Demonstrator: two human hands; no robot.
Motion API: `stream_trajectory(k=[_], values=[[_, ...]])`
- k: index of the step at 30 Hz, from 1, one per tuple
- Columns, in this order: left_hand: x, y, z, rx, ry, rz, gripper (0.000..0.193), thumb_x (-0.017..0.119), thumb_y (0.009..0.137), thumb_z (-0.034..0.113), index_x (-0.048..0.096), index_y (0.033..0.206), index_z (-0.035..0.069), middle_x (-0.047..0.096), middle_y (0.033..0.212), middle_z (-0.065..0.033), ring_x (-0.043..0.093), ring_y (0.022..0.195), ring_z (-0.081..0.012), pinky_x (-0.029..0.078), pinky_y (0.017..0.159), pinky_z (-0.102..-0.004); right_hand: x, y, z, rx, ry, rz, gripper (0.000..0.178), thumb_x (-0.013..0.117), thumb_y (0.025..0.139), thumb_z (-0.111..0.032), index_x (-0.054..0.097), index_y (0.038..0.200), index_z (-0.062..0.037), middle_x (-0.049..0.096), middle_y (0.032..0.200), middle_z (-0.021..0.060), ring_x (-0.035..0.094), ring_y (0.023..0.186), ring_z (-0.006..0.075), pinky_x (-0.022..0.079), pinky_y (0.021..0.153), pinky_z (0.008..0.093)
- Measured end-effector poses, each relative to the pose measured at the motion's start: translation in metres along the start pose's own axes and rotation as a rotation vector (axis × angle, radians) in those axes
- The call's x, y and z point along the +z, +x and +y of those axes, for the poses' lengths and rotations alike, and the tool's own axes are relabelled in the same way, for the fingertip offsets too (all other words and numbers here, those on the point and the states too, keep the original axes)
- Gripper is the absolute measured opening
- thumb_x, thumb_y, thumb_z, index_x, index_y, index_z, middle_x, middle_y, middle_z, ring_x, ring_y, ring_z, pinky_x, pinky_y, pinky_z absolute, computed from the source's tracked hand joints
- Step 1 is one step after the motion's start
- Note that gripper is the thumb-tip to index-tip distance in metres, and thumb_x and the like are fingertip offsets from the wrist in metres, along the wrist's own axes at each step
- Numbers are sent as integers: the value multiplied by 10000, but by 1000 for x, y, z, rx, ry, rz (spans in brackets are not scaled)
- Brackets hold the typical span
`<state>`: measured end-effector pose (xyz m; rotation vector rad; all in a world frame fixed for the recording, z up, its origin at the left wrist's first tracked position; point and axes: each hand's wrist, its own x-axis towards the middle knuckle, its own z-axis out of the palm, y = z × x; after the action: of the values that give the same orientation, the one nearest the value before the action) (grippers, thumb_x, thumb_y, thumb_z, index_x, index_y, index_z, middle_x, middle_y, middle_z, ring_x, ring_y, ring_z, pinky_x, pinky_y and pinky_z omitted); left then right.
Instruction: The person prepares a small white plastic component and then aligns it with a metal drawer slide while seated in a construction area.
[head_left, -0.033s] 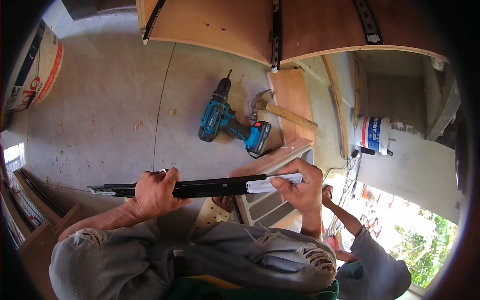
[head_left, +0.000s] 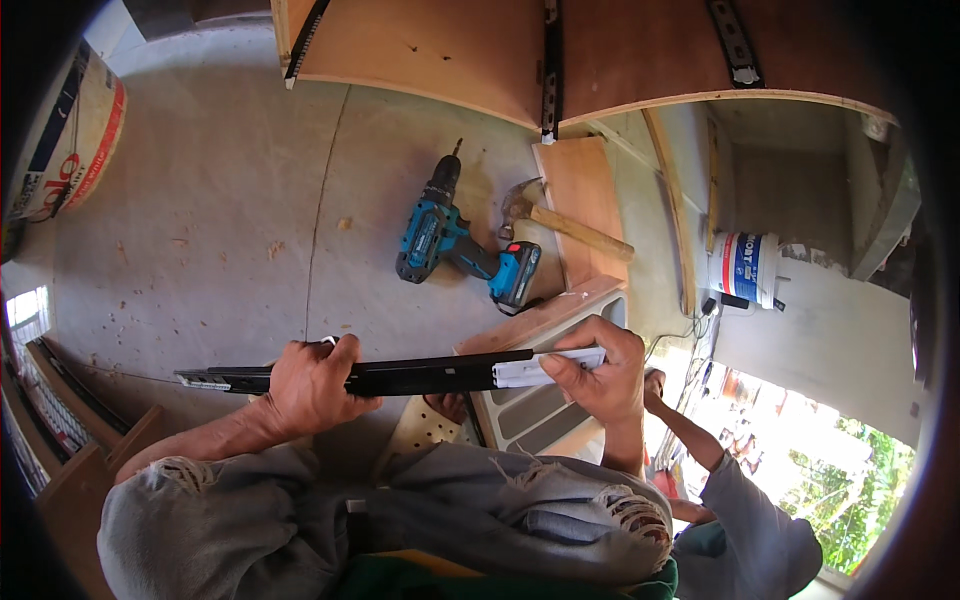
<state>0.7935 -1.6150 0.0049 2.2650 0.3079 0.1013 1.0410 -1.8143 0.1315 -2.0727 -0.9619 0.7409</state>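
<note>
Across my lap I hold a long black drawer slide (head_left: 430, 374), roughly level, with a white piece at its right end. Around its left part is wrapped my left hand (head_left: 315, 385), closed, thumb on top. My right hand (head_left: 600, 370) pinches the white end between thumb and fingers. Beyond the slide, a blue and black cordless drill (head_left: 440, 235) lies on the floor with its bit pointing away from me. To the drill's right is a claw hammer (head_left: 565, 225), its wooden handle resting over a wooden board (head_left: 590, 180).
A wooden cabinet (head_left: 430, 60) with black slides fixed to it stands at the far side. A grey compartment tray (head_left: 550, 410) leans near my right hand. Paint buckets (head_left: 95, 140) stand left and right. Another person (head_left: 750, 520) is at lower right. Wooden pieces (head_left: 85, 400) lie at left.
</note>
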Motion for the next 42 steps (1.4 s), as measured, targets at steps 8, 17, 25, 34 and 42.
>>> stream_trajectory(k=[8,17,25,34,42], values=[[-35,62,22,160,-689,-686,492,700,875,405,597,1068,-37,638,781,-183,654,714,-256,525,683,-382,12,3,-22,276,332,-243,259,676,914,-169,498,857,10,634,691,107,644,545,122,472,428,232],[-17,63,58,1,-1055,-655,349,576,974,311,567,1051,-29,617,720,-141,659,676,-255,521,653,-381,10,0,-56,434,122,-391,277,677,920,-221,513,835,-14,636,693,91,577,533,86,442,467,236],[-20,48,70,65,-720,-492,382,584,953,331,606,1084,-28,665,790,-225,657,773,-396,507,755,-441,15,-8,-57,207,-5,-354,277,717,873,-197,530,777,-17,562,645,73,532,593,117,434,560,290],[-32,55,74,56,-750,-669,428,588,951,324,576,1156,-51,653,940,-232,624,899,-415,450,890,-463,11,-7,-57,196,91,-475,282,653,913,-118,447,750,-17,652,673,89,579,461,93,439,440,246],[-29,51,68,67,-914,-777,424,504,999,331,499,1273,8,597,1054,-285,585,1019,-446,453,901,-499,8,1,-59,214,137,-559,287,659,901,-104,447,728,-17,662,697,102,604,498,101,461,471,245]])
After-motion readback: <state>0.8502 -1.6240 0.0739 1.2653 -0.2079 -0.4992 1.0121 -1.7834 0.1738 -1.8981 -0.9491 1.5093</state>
